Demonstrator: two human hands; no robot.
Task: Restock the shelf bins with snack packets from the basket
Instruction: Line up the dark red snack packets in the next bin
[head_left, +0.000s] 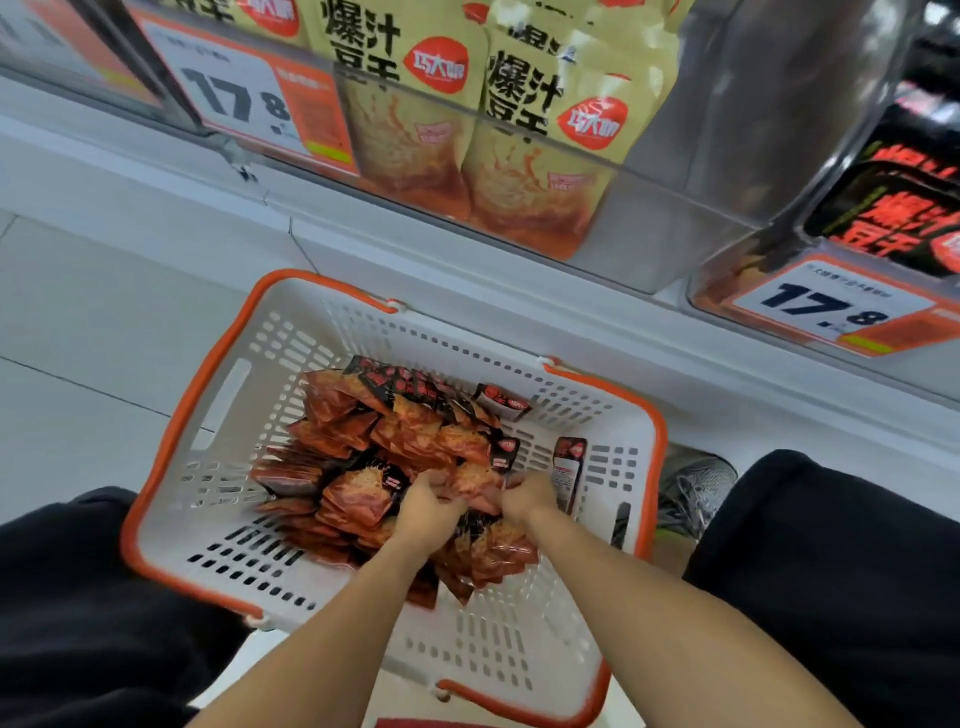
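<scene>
**Packets gathered in basket**

A heap of red snack packets (395, 457) is seen lying in the white, orange-rimmed basket (218, 415) on the floor. Packets at the heap's near side are gripped by the left hand (431, 506) and right hand (527, 496), fingers curled. Above, clear shelf bins (675, 171) are stocked with yellow pouches (415, 104); a price tag (244, 88) reads 17.8.

The white perforated plastic basket with orange rim (228, 395) sits on the floor before the shelf. Red and black snack packets (395, 441) lie heaped in it, both hands among them, left hand (428, 506) beside right hand (527, 499). Above, clear plastic shelf bins (691, 156) hold yellow pouches (415, 104), black pouches (893, 208) further right.
</scene>
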